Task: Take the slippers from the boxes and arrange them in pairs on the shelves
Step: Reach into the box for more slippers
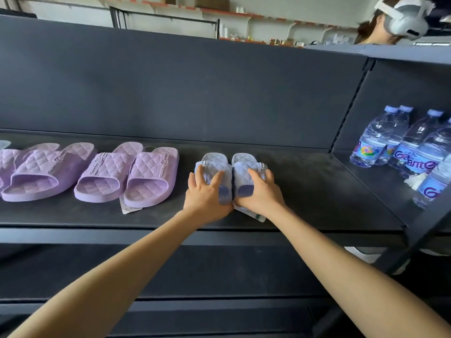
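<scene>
A pair of small pale blue quilted slippers sits side by side on the dark shelf (305, 191), toes pointing away from me. My left hand (206, 193) grips the left blue slipper (216, 162) over its strap and heel. Over the right blue slipper (244, 161) lies my right hand (258, 191), holding it the same way. The two slippers touch along their inner edges. To the left stand two pairs of larger purple slippers, one pair (127, 174) near the middle and another (41, 172) at the left edge.
Several water bottles (402, 147) stand on the adjoining shelf at the right. A paper tag (128, 207) lies under the middle purple pair and another under the blue pair. A person in a headset (400, 18) is behind the shelving. Lower dark shelves run beneath.
</scene>
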